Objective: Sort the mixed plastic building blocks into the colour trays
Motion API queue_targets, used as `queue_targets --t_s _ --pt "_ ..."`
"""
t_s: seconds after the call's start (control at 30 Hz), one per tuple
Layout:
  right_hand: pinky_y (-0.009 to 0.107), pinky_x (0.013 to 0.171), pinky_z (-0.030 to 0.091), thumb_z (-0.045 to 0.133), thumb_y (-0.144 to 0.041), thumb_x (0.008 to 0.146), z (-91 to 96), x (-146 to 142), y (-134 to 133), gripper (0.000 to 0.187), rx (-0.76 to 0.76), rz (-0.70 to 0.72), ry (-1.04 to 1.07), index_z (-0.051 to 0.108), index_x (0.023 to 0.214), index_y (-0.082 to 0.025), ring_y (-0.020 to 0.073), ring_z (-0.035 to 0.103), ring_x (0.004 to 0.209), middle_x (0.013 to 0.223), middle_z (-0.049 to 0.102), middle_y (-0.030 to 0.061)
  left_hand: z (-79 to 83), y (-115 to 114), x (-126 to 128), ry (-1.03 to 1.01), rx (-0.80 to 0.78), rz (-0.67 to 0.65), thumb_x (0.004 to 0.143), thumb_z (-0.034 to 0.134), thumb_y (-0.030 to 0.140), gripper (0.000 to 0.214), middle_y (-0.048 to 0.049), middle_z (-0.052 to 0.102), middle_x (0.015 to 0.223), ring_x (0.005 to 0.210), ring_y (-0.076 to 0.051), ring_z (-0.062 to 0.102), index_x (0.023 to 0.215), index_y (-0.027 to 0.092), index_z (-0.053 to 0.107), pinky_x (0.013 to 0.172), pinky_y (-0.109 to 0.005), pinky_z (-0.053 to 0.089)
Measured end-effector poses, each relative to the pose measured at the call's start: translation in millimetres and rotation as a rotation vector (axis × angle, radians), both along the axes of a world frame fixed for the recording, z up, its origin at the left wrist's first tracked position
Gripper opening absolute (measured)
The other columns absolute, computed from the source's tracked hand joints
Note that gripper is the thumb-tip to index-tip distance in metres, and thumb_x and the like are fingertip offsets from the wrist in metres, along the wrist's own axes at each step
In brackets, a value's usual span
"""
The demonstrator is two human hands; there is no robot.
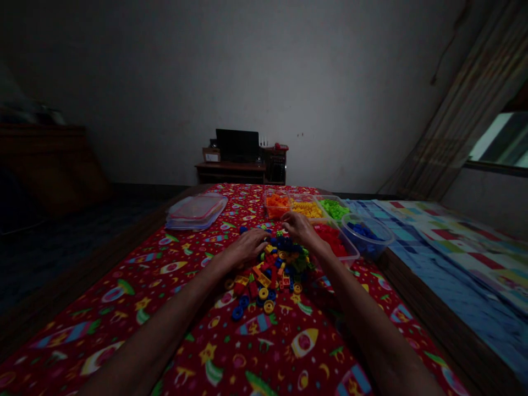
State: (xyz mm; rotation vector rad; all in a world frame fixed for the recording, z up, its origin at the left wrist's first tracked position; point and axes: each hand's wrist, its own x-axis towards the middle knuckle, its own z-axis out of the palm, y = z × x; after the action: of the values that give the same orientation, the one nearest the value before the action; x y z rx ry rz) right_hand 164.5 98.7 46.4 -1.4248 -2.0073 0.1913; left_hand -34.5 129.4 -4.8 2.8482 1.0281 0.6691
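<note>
A mixed pile of toy building blocks (pixel 270 269) in red, yellow, blue, orange and green lies on the red patterned cloth (pixel 173 308), with small wheels (pixel 263 293) along its near side. My left hand (pixel 251 245) rests at the pile's upper left edge, its fingers bent and close together over the blocks. Whatever those fingertips hold is hidden. Above the far right of the pile, my right hand (pixel 300 227) is raised close to the container of yellow blocks (pixel 307 209). Its fingers are pinched, and anything between them is too small to make out.
Clear containers hold orange blocks (pixel 278 203), green blocks (pixel 334 208), red blocks (pixel 332 239) and blue blocks (pixel 363 231). Stacked lids (pixel 196 212) lie at the left. Beyond stands a desk with a monitor (pixel 238 145). Blue bedding (pixel 429 258) lies at the right.
</note>
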Motion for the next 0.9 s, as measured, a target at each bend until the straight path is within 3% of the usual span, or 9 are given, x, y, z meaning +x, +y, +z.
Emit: queue_targets --t_s 0.13,0.33,0.5,0.67,0.73,0.83,0.9 --pt "0.021 0.063 0.039 0.05 -0.014 0.075 0.1 -4 0 0.024 -0.049 -0.01 0.034 0.069 0.09 -0.014 0.0127 0.057 0.071 0.081 0.067 0.0038 0.1 5 -12 0.056 -0.011 0.144 0.088 0.045 0.031 0.025 -0.0072 0.069 0.095 0.094 -0.021 0.062 0.096 0.02 0.066 0.087 -0.034 0.048" --pt "0.018 0.055 0.036 0.051 -0.014 0.073 -3.4 -9 0 0.024 -0.286 0.168 -0.131 0.072 0.085 -0.012 0.0101 0.054 0.06 0.069 0.066 0.0022 0.4 -6 3 -0.122 0.049 -0.055 0.085 0.047 0.022 0.03 -0.0089 0.063 0.115 0.11 -0.02 0.055 0.111 0.018 0.061 0.097 -0.034 0.043" --pt "0.02 0.061 0.039 0.047 -0.007 0.073 -11.8 -1 6 0.026 -0.124 -0.029 -0.089 0.071 0.083 -0.01 0.0123 0.057 0.066 0.077 0.069 0.0075 1.0 -19 13 0.068 0.078 0.008 0.09 0.043 0.029 0.025 -0.0059 0.067 0.108 0.11 -0.023 0.054 0.096 0.021 0.067 0.099 -0.04 0.038" --pt "0.023 0.066 0.04 0.047 -0.012 0.077 -15.8 0 9 0.023 -0.063 -0.043 -0.046 0.069 0.085 -0.01 0.0137 0.057 0.07 0.079 0.068 0.0072 7.3 -19 -1 0.089 0.138 0.191 0.087 0.048 0.025 0.021 -0.0109 0.066 0.103 0.108 -0.027 0.054 0.085 0.017 0.067 0.098 -0.046 0.037" --pt "0.024 0.069 0.04 0.049 -0.018 0.081 -17.8 -1 9 0.022 -0.049 -0.037 -0.078 0.069 0.087 -0.011 0.0148 0.057 0.074 0.083 0.068 0.0082 7.0 -19 0 0.024 0.161 0.152 0.086 0.049 0.021 0.018 -0.0121 0.064 0.11 0.111 -0.026 0.052 0.091 0.017 0.066 0.1 -0.046 0.037" --pt "0.025 0.073 0.04 0.048 -0.018 0.084 -21.0 0 7 0.023 -0.011 -0.077 -0.152 0.067 0.093 -0.01 0.017 0.057 0.081 0.09 0.068 0.0117 5.2 -22 14 -0.071 0.164 -0.05 0.088 0.047 0.02 0.024 -0.01 0.059 0.122 0.12 -0.023 0.047 0.106 0.019 0.063 0.103 -0.042 0.036" --pt "0.026 0.074 0.04 0.044 -0.015 0.084 -21.8 2 6 0.026 0.005 -0.128 -0.182 0.066 0.097 -0.009 0.0187 0.058 0.084 0.093 0.067 0.0135 4.5 -28 27 -0.04 0.153 -0.169 0.089 0.046 0.023 0.024 -0.0077 0.059 0.124 0.125 -0.022 0.043 0.105 0.02 0.063 0.105 -0.041 0.034"
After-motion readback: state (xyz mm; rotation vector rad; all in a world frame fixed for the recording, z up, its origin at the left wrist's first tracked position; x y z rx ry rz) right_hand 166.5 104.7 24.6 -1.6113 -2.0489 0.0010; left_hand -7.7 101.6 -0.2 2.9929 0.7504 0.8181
